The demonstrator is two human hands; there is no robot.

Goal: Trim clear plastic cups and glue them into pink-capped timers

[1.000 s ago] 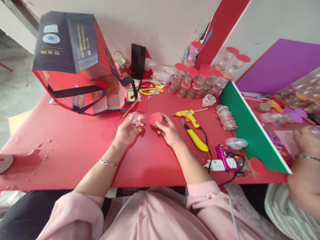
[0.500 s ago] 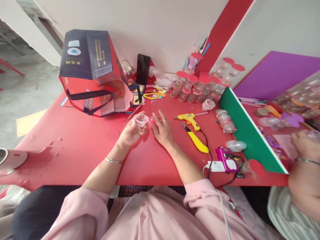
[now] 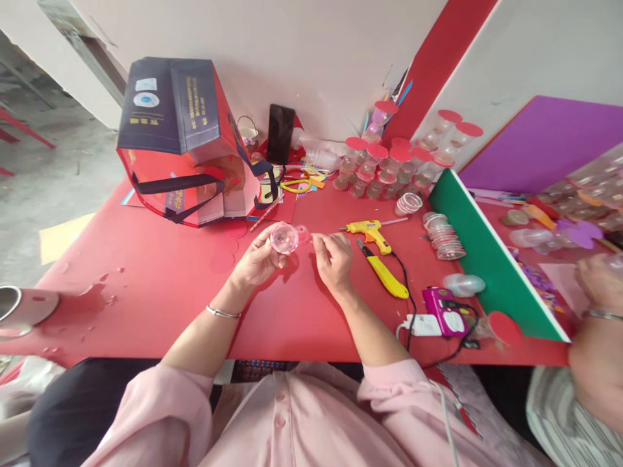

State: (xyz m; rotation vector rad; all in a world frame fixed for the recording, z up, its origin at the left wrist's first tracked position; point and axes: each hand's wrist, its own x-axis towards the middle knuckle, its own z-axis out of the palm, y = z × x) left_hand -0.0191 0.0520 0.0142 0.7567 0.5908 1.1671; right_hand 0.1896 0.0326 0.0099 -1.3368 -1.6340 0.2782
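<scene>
My left hand (image 3: 257,261) is closed around a small clear plastic cup (image 3: 285,239), its round opening facing up toward me. Against the cup's right side shows a clear round plastic piece (image 3: 302,235), reddish against the table; whether the two are joined I cannot tell. My right hand (image 3: 334,259) is just right of it, fingers curled and thumb pressed on the index finger; anything pinched there is too small to make out. A yellow glue gun (image 3: 368,232) lies to the right of that hand, with a yellow utility knife (image 3: 384,275) below it.
Cups with red discs (image 3: 377,155) stand stacked at the back. Nested cups (image 3: 444,237) lie by a green divider (image 3: 496,259). A dark bag (image 3: 170,110) stands back left, a metal mug (image 3: 29,308) far left. A co-worker's hand (image 3: 601,279) is beyond the divider.
My right hand has drawn back slightly to the right and its fingers have curled into a pinch. The cup in my left hand has tipped toward me and shifted a little right.
</scene>
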